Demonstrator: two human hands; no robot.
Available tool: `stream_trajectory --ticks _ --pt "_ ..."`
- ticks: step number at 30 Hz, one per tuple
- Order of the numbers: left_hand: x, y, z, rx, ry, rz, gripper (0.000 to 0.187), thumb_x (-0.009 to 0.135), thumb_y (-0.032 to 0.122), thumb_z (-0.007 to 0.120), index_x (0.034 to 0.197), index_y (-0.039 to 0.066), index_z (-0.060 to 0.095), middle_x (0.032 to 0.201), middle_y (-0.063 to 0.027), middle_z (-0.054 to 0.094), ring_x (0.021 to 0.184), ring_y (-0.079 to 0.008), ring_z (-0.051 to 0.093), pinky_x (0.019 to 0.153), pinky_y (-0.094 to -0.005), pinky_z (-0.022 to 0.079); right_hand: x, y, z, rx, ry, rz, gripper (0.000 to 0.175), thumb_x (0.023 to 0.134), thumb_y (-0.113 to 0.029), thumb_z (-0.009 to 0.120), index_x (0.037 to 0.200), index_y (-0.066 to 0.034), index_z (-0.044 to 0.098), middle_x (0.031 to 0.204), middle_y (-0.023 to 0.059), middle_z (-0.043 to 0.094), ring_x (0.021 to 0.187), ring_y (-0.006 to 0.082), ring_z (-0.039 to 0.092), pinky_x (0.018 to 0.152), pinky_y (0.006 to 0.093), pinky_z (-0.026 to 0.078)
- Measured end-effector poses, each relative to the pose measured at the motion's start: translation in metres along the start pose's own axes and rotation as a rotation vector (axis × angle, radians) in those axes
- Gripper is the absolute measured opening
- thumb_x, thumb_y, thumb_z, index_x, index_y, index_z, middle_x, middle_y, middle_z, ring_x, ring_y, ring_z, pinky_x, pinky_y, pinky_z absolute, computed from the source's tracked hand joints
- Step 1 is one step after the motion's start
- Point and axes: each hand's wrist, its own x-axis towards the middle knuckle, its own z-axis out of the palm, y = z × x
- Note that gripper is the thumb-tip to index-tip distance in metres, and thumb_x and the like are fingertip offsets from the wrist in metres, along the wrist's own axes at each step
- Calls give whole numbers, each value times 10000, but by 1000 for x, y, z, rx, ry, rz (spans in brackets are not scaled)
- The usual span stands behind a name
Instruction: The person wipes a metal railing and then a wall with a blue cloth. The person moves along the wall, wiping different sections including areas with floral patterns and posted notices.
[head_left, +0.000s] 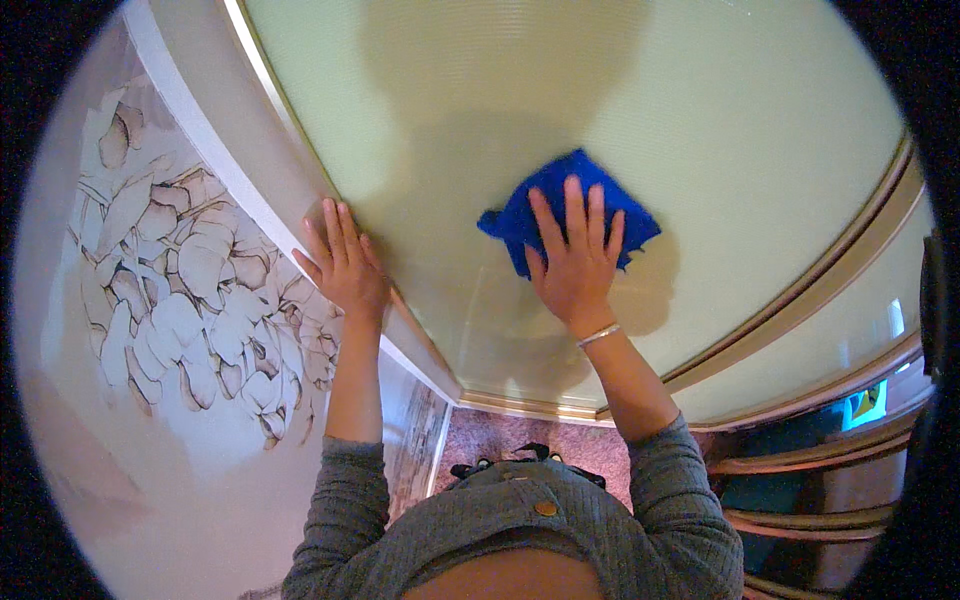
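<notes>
My right hand presses a crumpled blue cloth flat against a large pale yellow-green panel, probably a glossy sliding door. Its fingers are spread over the cloth, and a thin bracelet circles the wrist. To the left, my left hand rests on the upright edge frame of the panel. It holds nothing and its fingers are apart. The shadow of my head and arms falls across the panel.
A wall with a flower drawing stands close on the left. Below, pinkish carpet meets wood-look flooring. More framed glossy panels with reflections curve along the right, past a brown metal-like frame strip.
</notes>
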Motion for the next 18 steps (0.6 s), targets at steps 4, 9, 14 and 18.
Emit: stream_trajectory --ticks 4,9,14,18 --pt "0 2 4 10 26 -8 497 989 297 473 1467 161 491 1582 12 382 1491 -307 270 1202 -564 36 32 -31 6 36 70 -40 736 829 -323 694 1512 -312 420 1610 68 311 1453 328 310 1129 579 242" --pt "1 3 5 70 46 20 501 957 261 506 1443 142 518 1533 -2 454 1464 -301 331 1209 -545 67 -5 -54 46 -34 -159 -276 743 837 -349 685 1519 -313 392 1591 41 349 1416 287 370 1106 565 299" --pt "1 3 6 87 64 36 482 967 237 506 1441 148 519 1549 5 434 1458 -300 344 1210 -543 57 -112 -5 69 5 -255 -192 723 821 -352 703 1491 -304 435 1546 64 400 1360 292 418 1108 591 288" --pt "0 3 8 69 101 42 465 992 233 494 1450 158 512 1549 18 434 1457 -292 346 1214 -523 69 -171 68 45 -69 -36 -3 697 783 -433 726 1430 -275 521 1558 151 358 1392 397 355 1124 655 218"
